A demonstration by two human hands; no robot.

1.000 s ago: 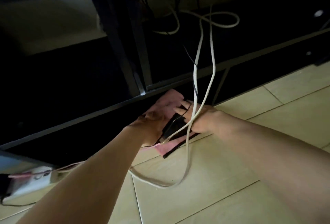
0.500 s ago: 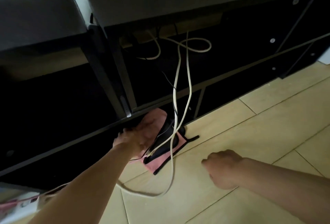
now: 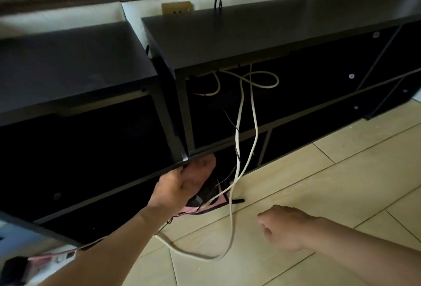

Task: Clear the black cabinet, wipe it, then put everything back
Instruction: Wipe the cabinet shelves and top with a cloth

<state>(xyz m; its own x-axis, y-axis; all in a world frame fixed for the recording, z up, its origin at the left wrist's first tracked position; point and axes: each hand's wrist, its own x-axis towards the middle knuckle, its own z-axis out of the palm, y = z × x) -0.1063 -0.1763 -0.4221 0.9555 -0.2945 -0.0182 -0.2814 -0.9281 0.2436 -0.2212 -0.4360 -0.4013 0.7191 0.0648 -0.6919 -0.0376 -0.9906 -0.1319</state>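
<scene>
Your left fingers [image 3: 196, 171] reach forward, close together, into the gap below the bottom front edge of the black cabinet [image 3: 227, 34]. Their tips sit in shadow right under the corner where the upright post meets that edge. Whether they pinch anything or only lie flat cannot be told from this view. Your left hand [image 3: 180, 187] lies over a pink cloth [image 3: 219, 201], which shows just beside the palm towards the right and peeks out below the wrist. A black device [image 3: 205, 192] lies on the cloth, touching the underside of the hand. Both sit on the tiled floor [image 3: 341, 171] at the cabinet's front edge.

Two white cables [image 3: 239, 126] hang out of the cabinet's open bay. They pass just to the right of your left fingers, cross the cloth and loop over the floor between your two arms.

Your right hand [image 3: 287, 228] is over the floor, well apart from the cloth. Its fingers are loosely curled and hold nothing.

At the lower left corner of the view a white power strip [image 3: 57, 257] lies on the floor. A wall socket [image 3: 176, 8] shows behind the cabinet's back edge. The cabinet's top is bare and dark.
</scene>
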